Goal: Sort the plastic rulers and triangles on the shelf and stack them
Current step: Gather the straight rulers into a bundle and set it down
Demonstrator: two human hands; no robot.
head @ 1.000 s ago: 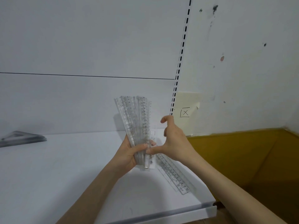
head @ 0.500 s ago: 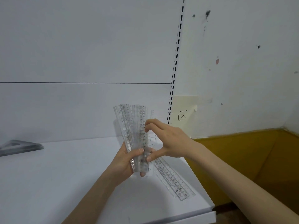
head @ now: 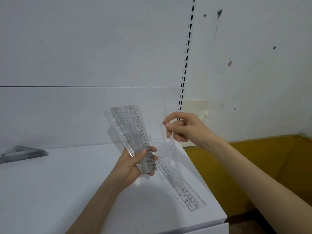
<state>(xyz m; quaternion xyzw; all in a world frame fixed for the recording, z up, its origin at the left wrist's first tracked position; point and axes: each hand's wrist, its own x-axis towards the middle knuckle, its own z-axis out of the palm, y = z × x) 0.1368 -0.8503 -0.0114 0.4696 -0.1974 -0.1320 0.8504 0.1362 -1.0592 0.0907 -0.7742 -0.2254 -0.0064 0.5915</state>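
**One ruler coming away from the fan**

Since half a second ago the right hand (head: 184,127) is pulling away from the fan, up and to the right, with a single blurred clear ruler (head: 166,132) pinched between thumb and fingertips, the other fingers curled in.

Largest first: the white shelf (head: 67,191) is carrying everything, and a grey stack of plastic triangles (head: 22,152) is lying far off at its left, already grouped. Near the shelf's right front corner a small pile of clear rulers (head: 184,190) is lying flat, roughly aligned. Above it the left hand (head: 135,162) is closing tightly round the lower ends of a fanned bundle of rulers (head: 130,130), which is spreading upward, off the shelf.

The step in hand appears to be drawing rulers out of the bundle one at a time. Next, the pinched ruler probably wants lowering flat onto the pile, edges matched, while the left grip is kept firm so the slippery fan is not sliding apart.
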